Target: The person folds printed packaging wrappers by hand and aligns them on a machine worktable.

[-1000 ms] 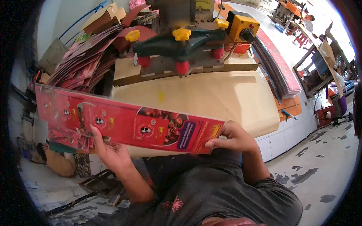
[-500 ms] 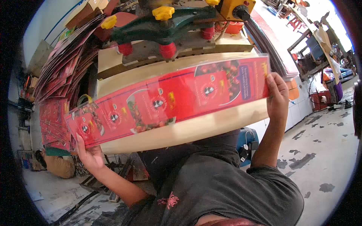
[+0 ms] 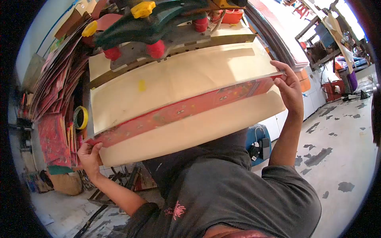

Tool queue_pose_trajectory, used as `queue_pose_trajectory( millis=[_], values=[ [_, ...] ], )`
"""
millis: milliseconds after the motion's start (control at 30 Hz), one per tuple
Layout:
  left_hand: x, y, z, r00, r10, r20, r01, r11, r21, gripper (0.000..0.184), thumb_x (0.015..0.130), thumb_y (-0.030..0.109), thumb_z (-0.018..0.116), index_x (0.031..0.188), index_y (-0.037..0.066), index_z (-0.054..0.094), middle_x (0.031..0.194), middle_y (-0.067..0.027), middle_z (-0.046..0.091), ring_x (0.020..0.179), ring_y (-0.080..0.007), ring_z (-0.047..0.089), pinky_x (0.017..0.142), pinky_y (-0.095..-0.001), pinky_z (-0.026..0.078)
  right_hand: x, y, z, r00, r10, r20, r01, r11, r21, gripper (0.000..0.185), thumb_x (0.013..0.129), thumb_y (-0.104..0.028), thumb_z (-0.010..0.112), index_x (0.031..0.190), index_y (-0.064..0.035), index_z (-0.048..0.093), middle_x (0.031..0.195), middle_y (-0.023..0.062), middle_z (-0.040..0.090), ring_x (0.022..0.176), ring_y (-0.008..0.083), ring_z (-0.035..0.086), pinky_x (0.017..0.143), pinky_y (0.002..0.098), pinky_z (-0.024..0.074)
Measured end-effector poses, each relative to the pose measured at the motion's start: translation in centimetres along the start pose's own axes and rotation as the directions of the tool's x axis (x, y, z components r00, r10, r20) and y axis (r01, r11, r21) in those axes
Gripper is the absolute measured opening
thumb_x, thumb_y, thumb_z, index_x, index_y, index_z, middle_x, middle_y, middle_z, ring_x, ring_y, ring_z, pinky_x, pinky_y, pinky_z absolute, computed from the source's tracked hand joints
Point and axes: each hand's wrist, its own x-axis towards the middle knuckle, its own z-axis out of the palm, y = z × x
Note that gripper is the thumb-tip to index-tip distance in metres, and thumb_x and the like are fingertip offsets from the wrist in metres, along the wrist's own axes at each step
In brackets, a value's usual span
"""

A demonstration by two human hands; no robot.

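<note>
A long red printed plastic sheet (image 3: pixel 178 112) stretches between my two hands, tilted so that its face looks narrow. My left hand (image 3: pixel 90 156) pinches its left end, and my right hand (image 3: pixel 289 85) grips the right end between thumb and fingers. Beneath and behind the sheet lies the cream-coloured board (image 3: pixel 131 95) of a machine's work surface. Beyond that board stands the machine's dark green arm (image 3: pixel 158 27) with yellow knobs and red cups. The print on the sheet is blurred.
Red printed sheets (image 3: pixel 59 83) are piled on the left, with a yellow tape roll (image 3: pixel 80 118) beside them. A blue stool (image 3: pixel 258 144) holding a black device stands by my leg. A seated person (image 3: pixel 65 182) is partly visible at lower left. Stacked sheets (image 3: pixel 278 35) lie at right.
Both hands have tipped the red sheet from face-on to nearly edge-on. The view has shifted, so the machine appears further left and higher.
</note>
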Motion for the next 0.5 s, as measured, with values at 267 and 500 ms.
queue_pose_trajectory(
  millis=[267, 500],
  values=[
    [1.3, -2.3, -2.9, 0.954, 0.202, -0.221, -0.214, 0.976, -0.032, 0.019, 0.09, 0.009, 0.077, 0.105, -0.001, 0.069, 0.099, -0.0045, 0.071, 0.092, -0.0134, 0.063, 0.086, -0.0293, 0.049, 0.2, -1.0, -1.2, 0.996, -0.092, -0.019, 0.088, 0.987, -0.136, 0.017, 0.092, -0.006, 0.07, 0.106, 0.0021, 0.07, 0.105, 0.01, 0.073, 0.1, 0.0144, 0.067, 0.09, 0.0308, 0.0522],
    [1.6, -2.6, -1.2, 1.0, -0.003, -0.009, 0.003, 0.999, 0.048, 0.013, 0.096, 0.014, 0.072, 0.099, 0.001, 0.07, 0.088, 0.0005, 0.067, 0.082, -0.0072, 0.057, 0.076, -0.0234, 0.046, 0.5, 1.7, -2.1, 0.964, 0.238, 0.122, -0.163, 0.885, -0.436, 0.025, 0.093, -0.014, 0.072, 0.112, 0.0028, 0.069, 0.101, 0.0066, 0.072, 0.096, 0.0111, 0.065, 0.087, 0.0272, 0.0519]
  ],
)
